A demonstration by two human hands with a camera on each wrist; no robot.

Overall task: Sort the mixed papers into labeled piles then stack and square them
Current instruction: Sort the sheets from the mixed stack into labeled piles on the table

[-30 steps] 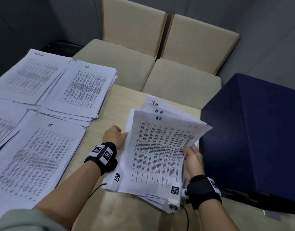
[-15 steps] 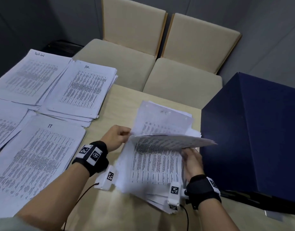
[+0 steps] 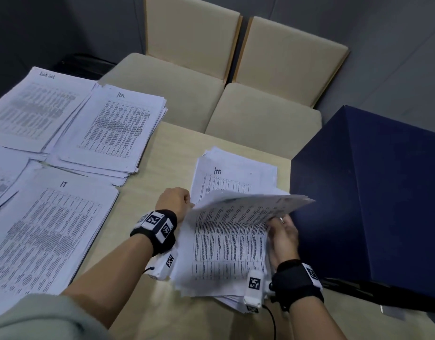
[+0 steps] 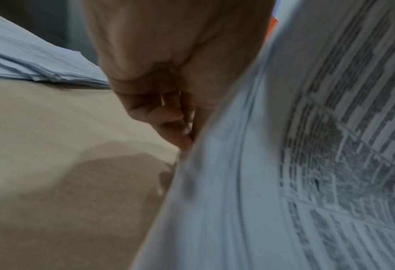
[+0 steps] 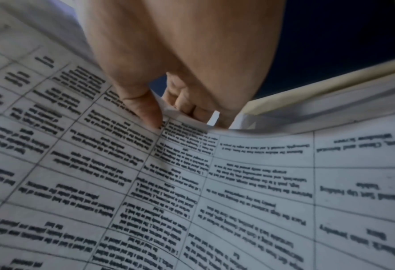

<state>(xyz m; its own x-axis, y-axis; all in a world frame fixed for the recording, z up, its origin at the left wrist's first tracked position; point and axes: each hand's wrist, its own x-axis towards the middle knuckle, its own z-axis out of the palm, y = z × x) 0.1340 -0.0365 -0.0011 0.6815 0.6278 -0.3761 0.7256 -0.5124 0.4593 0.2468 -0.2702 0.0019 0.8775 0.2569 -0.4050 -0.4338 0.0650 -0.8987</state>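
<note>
A mixed stack of printed sheets (image 3: 226, 246) lies on the table in front of me. Both hands bend its upper sheets (image 3: 248, 204) up and toward me, baring a sheet marked "HR" (image 3: 223, 177) beneath. My left hand (image 3: 174, 198) grips the lifted sheets' left edge with curled fingers (image 4: 168, 117). My right hand (image 3: 282, 236) pinches the right edge, thumb (image 5: 143, 107) on the printed face and fingers (image 5: 187, 102) behind. Sorted piles lie to the left: one marked "IT" (image 3: 47, 229), one marked "HR" (image 3: 113, 128), and a far one (image 3: 32, 106).
A dark blue box (image 3: 373, 197) stands close on the right, beside my right hand. Two beige chairs (image 3: 211, 77) are pushed in at the far table edge. Bare wooden tabletop (image 3: 167, 153) shows between the piles and the stack. Another pile (image 3: 0, 177) lies at the left edge.
The upper sheets have been bent further up and toward me, uncovering the sheet marked "HR". My left hand went from lying on the stack's left edge to gripping the lifted sheets.
</note>
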